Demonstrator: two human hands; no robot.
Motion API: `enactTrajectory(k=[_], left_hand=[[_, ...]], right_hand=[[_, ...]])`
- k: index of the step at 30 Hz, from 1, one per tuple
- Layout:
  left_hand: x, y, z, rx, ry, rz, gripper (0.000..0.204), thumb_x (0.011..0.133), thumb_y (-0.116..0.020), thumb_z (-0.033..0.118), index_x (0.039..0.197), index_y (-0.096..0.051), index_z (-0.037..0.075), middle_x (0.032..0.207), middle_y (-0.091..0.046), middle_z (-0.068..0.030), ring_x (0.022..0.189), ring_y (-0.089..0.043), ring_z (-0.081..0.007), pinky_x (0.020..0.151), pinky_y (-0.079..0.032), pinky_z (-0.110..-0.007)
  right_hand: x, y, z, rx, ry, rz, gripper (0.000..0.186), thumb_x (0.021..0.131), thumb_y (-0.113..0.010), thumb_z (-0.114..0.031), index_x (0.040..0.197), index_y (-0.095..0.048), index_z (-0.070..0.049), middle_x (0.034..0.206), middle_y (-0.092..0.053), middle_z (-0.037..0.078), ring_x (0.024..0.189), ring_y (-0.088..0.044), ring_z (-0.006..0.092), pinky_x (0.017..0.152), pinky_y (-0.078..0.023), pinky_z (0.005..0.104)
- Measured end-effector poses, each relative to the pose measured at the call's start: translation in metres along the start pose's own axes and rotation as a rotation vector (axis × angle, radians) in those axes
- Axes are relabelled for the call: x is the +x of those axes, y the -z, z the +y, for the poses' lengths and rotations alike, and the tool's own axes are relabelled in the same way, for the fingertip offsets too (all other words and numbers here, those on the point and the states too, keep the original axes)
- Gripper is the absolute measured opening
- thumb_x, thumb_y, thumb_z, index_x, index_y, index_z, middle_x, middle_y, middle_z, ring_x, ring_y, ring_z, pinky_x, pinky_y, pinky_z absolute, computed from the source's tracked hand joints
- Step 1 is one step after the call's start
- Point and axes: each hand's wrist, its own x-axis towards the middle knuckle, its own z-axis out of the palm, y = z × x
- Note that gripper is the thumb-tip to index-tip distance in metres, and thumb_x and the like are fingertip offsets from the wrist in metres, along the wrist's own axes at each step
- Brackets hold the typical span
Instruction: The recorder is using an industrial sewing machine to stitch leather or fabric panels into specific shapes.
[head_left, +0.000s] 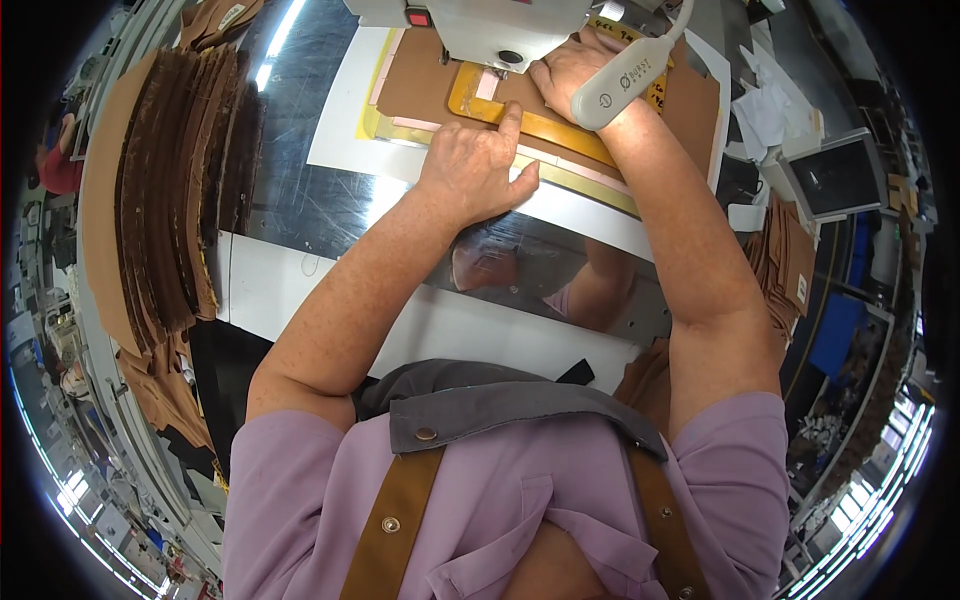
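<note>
Nearest me, past my apron [525,407], lies the shiny tabletop [545,260]. Beyond it is a white sheet [345,110] with a brown panel [415,85] on top, and the yellow frame [560,133] sits on that, straight ahead of me. The frame's near bar runs its long way on a slant, from a corner up by the needle at left down toward my right forearm. My left hand [468,165] is nearer that corner: its index fingertip rests on the bar, thumb spread, other fingers curled, gripping nothing. My right hand [572,75] reaches farther, beyond the near bar; the lamp [625,82] covers part of it, so I cannot tell whether it grips. Farthest, the machine head [510,30] hangs over the frame's left corner.
</note>
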Motion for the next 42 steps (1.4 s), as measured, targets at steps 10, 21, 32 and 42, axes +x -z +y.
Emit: enactTrajectory(k=[10,21,32,42], left_hand=[[-0.028,0.013,0.01,0.008,0.032,-0.067,0.073,0.084,-0.066,0.042,0.139,-0.056,-0.005,0.056,-0.064,-0.0124,0.052,-0.066,-0.0295,0.065,-0.054,-0.041],[-0.06,0.023,0.016,0.008,0.025,-0.128,0.076,0.084,-0.068,0.04,0.142,-0.052,-0.006,0.055,-0.063,-0.0103,0.051,-0.064,-0.027,0.064,-0.051,-0.039],[-0.078,0.041,0.019,-0.011,-0.072,-0.141,0.07,0.084,-0.07,0.042,0.135,-0.058,-0.005,0.054,-0.059,-0.0064,0.05,-0.06,-0.0266,0.065,-0.047,-0.039],[-0.023,0.038,0.003,-0.116,-0.228,0.096,0.036,0.085,-0.07,0.02,0.117,-0.065,0.003,0.12,-0.065,-0.0144,0.1,-0.065,-0.0299,0.082,-0.051,-0.044]], right_hand=[[-0.025,0.002,-0.008,0.124,0.026,0.039,0.041,0.103,-0.052,-0.037,0.131,-0.063,-0.009,0.142,-0.06,0.013,0.139,-0.046,0.034,0.119,-0.032,0.0492],[-0.053,0.008,-0.033,0.267,-0.068,0.037,0.041,0.096,-0.064,-0.035,0.131,-0.066,-0.014,0.139,-0.059,0.007,0.129,-0.054,0.0307,0.107,-0.048,0.0461],[-0.081,0.015,-0.06,0.145,-0.042,0.04,0.049,0.101,-0.054,-0.041,0.144,-0.056,-0.017,0.141,-0.055,0.003,0.123,-0.057,0.0288,0.103,-0.05,0.0424],[-0.086,0.008,-0.062,0.155,-0.001,0.078,0.046,0.1,-0.055,-0.04,0.136,-0.06,-0.012,0.135,-0.057,0.007,0.13,-0.047,0.0273,0.115,-0.038,0.0511]])
